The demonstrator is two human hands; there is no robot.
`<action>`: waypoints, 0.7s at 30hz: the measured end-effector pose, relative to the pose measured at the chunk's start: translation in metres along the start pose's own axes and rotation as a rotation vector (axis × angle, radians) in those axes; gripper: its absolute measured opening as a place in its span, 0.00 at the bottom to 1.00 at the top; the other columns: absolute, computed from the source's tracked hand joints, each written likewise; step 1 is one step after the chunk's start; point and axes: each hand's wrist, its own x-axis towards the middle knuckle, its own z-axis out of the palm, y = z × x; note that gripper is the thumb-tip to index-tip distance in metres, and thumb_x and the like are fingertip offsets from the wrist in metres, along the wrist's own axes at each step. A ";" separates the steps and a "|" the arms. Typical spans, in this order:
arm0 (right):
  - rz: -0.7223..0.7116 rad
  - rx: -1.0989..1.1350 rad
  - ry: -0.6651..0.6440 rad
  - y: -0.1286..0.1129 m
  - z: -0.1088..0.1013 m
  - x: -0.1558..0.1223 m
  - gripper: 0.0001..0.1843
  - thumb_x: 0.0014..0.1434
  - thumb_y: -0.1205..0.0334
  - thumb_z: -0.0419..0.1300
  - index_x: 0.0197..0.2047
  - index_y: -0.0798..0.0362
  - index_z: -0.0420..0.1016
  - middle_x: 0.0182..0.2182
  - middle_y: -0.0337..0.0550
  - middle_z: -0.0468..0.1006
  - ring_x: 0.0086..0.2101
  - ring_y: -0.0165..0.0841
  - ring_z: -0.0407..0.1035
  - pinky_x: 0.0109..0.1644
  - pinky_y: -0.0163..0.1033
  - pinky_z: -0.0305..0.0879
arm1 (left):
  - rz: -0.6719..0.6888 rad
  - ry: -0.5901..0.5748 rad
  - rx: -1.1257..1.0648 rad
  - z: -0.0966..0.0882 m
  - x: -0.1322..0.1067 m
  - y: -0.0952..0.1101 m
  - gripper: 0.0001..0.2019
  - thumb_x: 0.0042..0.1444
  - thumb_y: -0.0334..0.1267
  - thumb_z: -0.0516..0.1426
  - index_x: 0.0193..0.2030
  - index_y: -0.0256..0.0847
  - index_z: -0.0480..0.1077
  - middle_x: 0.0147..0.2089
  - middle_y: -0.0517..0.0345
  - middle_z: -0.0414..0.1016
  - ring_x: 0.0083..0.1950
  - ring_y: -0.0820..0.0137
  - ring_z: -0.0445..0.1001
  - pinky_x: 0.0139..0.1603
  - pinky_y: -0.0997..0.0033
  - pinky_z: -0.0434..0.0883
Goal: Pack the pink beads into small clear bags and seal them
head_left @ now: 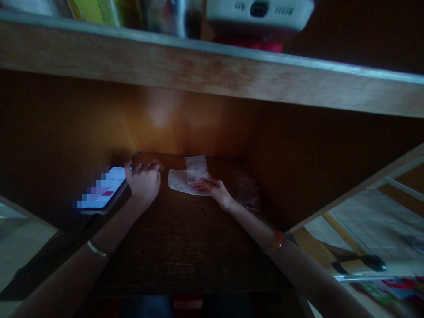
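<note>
Low light, dark wood bench (185, 251) filling the near field. Both forearms reach in from the bottom corners of the view: we note a thin bangle (96, 248) on the left wrist and an orange wristband (277, 238) on the right.

Our left hand (143, 183) sits just beside the right edge of a smartphone (101, 190), touching it, its fingers curled and bunched. We cannot tell whether this grip is pinching anything. The phone lies flat on the bench with its screen lit; the display is blurred out.

Our right hand (212, 190) reaches across to a crumpled white sheet (182, 183), possibly tissue. Its fingers are pressed together with the tips on the sheet's right edge; we cannot tell if they pinch it. A small clear plastic sachet (196, 170) overlaps the sheet at its far side.

Just right of the hand, a dim wrapped packet (245, 190) lies on the bench. Beyond, an orange-brown back panel (185, 123) rises to a wooden shelf (198, 66) overhead. On that shelf sits a white plastic device (260, 11) with a red object (248, 44) showing beneath it.
</note>
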 end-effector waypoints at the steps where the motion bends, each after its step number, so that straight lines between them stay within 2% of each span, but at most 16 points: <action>1: 0.013 0.016 -0.006 0.000 0.001 0.000 0.19 0.49 0.48 0.62 0.34 0.56 0.77 0.36 0.49 0.79 0.34 0.35 0.73 0.42 0.44 0.68 | 0.039 0.104 -0.057 -0.001 -0.001 0.001 0.11 0.56 0.34 0.51 0.37 0.41 0.75 0.43 0.48 0.77 0.48 0.52 0.70 0.56 0.44 0.50; 4: 0.042 0.057 -0.013 -0.001 0.001 -0.001 0.19 0.49 0.48 0.62 0.34 0.56 0.76 0.36 0.49 0.79 0.34 0.36 0.73 0.43 0.45 0.68 | 0.131 0.246 -0.233 -0.001 -0.003 0.008 0.08 0.55 0.33 0.54 0.36 0.45 0.76 0.54 0.51 0.71 0.52 0.53 0.66 0.54 0.44 0.54; 7: 0.046 0.095 -0.050 -0.002 0.001 -0.001 0.18 0.49 0.49 0.62 0.35 0.56 0.76 0.37 0.48 0.79 0.35 0.35 0.74 0.45 0.45 0.67 | 0.236 0.255 -0.430 0.004 -0.006 0.017 0.08 0.55 0.33 0.56 0.36 0.47 0.76 0.58 0.53 0.66 0.54 0.57 0.66 0.51 0.50 0.61; 11: 0.072 0.129 -0.128 -0.005 0.002 -0.002 0.17 0.53 0.50 0.59 0.34 0.57 0.76 0.37 0.49 0.79 0.35 0.34 0.73 0.47 0.43 0.66 | 0.412 0.181 -0.681 0.008 -0.010 0.025 0.09 0.56 0.30 0.54 0.37 0.46 0.76 0.63 0.54 0.59 0.60 0.63 0.62 0.54 0.55 0.63; 14: 0.127 0.159 -0.172 -0.010 0.004 -0.003 0.24 0.59 0.45 0.51 0.33 0.58 0.75 0.34 0.50 0.79 0.34 0.34 0.73 0.46 0.43 0.66 | 0.427 0.098 -0.731 0.008 -0.012 0.027 0.10 0.56 0.30 0.54 0.36 0.46 0.76 0.65 0.55 0.57 0.62 0.63 0.60 0.57 0.54 0.61; 17: 0.160 0.164 -0.190 -0.016 0.005 -0.004 0.32 0.60 0.39 0.42 0.31 0.58 0.74 0.31 0.51 0.79 0.33 0.33 0.73 0.44 0.42 0.67 | 0.411 0.025 -0.746 0.009 -0.013 0.026 0.09 0.56 0.31 0.55 0.34 0.46 0.76 0.63 0.55 0.59 0.61 0.62 0.61 0.57 0.53 0.61; 19: 0.168 0.148 -0.202 -0.018 0.006 -0.006 0.33 0.59 0.37 0.42 0.30 0.58 0.74 0.30 0.51 0.79 0.32 0.33 0.73 0.43 0.42 0.68 | 0.416 -0.019 -0.766 0.011 -0.014 0.026 0.09 0.55 0.30 0.55 0.34 0.46 0.76 0.63 0.55 0.60 0.61 0.62 0.62 0.57 0.53 0.61; 21: 0.153 0.130 -0.206 -0.018 0.006 -0.008 0.30 0.57 0.38 0.48 0.30 0.57 0.74 0.29 0.50 0.79 0.31 0.33 0.73 0.41 0.41 0.68 | 0.438 -0.061 -0.795 0.013 -0.014 0.027 0.10 0.56 0.29 0.54 0.34 0.44 0.76 0.63 0.54 0.59 0.61 0.63 0.62 0.58 0.54 0.61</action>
